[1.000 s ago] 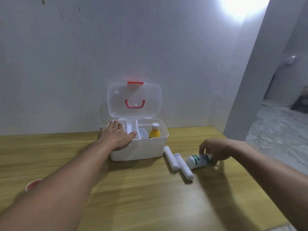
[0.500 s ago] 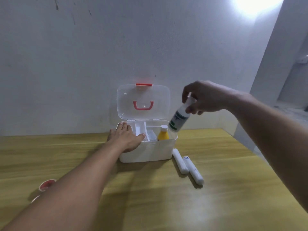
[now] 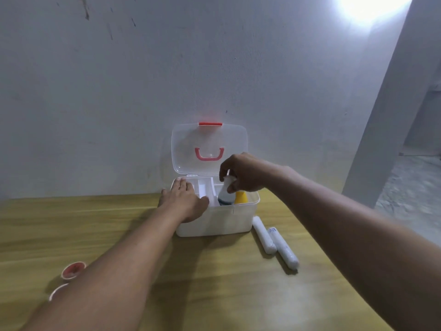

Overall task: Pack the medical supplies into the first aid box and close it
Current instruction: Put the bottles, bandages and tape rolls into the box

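In the head view, a white plastic first aid box (image 3: 216, 222) stands on a light wooden table (image 3: 214, 283), close to a grey plaster wall (image 3: 167, 80). Its clear plastic lid (image 3: 210, 139), with a red latch (image 3: 210, 124) at the top edge and a pink carry handle (image 3: 209, 155), is raised upright behind the box.

The person's left hand (image 3: 185, 201) lies flat and open on the box's left front corner, fingers spread over the rim and the thumb pointing toward the inner white divider tray (image 3: 204, 187); it grips nothing.

The right hand (image 3: 243, 174) hangs over the box's open right part, its fingers curled around the top of a white plastic bottle with a dark green band (image 3: 225, 195). The bottle stands roughly upright, its lower end already inside the box, just left of a yellow bottle (image 3: 241, 198) that sits in the same part.

On the table just right of the box lie two white wrapped gauze rolls (image 3: 274, 242), side by side and touching. Near the left forearm, two small round containers with red and white rims (image 3: 71, 271) rest on the table, the lower one partly hidden by the arm.
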The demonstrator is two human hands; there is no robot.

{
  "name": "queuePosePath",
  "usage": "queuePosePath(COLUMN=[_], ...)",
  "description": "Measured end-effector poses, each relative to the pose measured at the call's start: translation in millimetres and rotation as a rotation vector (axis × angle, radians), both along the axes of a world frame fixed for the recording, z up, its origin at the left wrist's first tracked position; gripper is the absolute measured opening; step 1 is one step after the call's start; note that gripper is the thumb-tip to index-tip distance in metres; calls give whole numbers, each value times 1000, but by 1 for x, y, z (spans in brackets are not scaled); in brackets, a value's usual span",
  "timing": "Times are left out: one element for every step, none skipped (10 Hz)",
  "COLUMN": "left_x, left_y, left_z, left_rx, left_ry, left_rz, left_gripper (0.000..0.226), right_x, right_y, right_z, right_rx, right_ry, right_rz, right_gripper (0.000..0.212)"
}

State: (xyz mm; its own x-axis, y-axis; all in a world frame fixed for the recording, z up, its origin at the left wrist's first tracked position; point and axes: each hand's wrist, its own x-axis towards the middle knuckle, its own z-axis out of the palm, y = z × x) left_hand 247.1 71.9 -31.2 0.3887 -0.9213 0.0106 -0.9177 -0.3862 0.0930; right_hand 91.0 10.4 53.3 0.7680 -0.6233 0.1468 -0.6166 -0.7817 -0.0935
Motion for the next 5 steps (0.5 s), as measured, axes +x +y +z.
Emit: queuePosePath(left_x=[1, 0, 0, 0, 1], left_y=[-1, -1, -1, -2, -3], left_z=[-1, -1, 0, 0, -1], left_rx=[-4, -6, -2, 0, 5], left_ry=[6, 8, 11, 10, 6], left_rz=[2, 5, 8, 10, 12], left_gripper=[78, 79, 78, 78, 78], right_x=[0, -8, -15, -17, -15], right_y=[-3, -8, -17, -23, -23], right_z=[-13, -13, -11, -16, -19], right_rx=[49, 173, 146, 110, 68], right_ry=[25, -94, -95, -37, -101], right_rz=[-15, -25, -46, -71, -87], right_gripper=[39, 48, 51, 39, 26])
